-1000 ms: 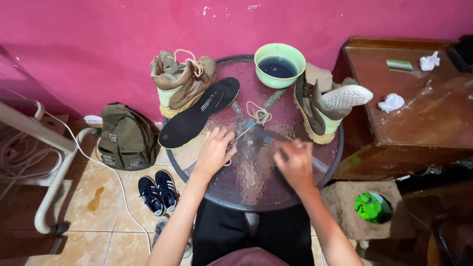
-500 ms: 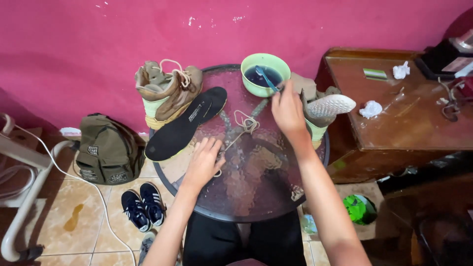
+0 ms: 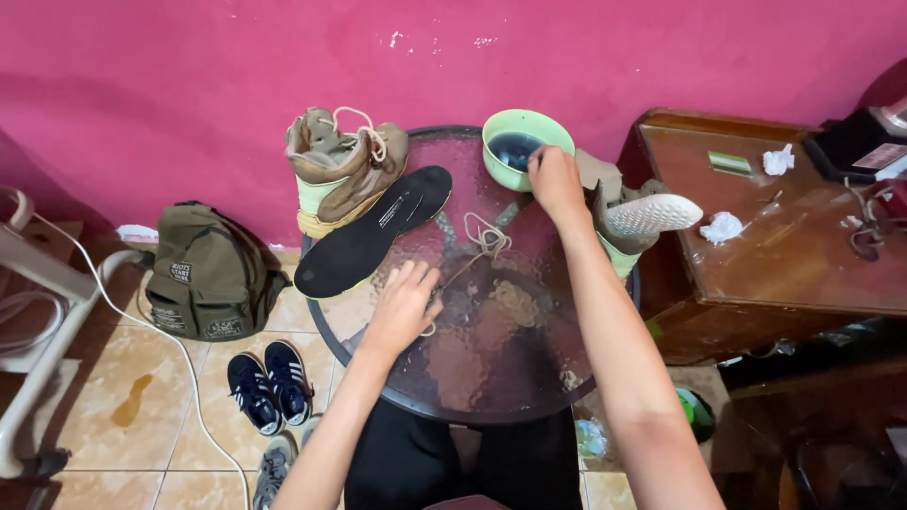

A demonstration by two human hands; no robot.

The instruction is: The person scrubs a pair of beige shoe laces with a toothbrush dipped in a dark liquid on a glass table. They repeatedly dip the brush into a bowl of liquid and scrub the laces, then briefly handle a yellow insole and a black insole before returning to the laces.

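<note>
Green bowl [image 3: 525, 144] under right hand [image 3: 554, 179]; shoelace [image 3: 482, 241] beside left hand [image 3: 406, 304].

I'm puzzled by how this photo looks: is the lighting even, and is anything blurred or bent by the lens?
Head view: soft, even light, with no hard shadows. The patterned glass table catches pale glare and blurs what lies beneath it. The right hand at the green bowl and the left hand on the shoelace look fairly sharp. Edges bow slightly, as with a wide lens.
</note>
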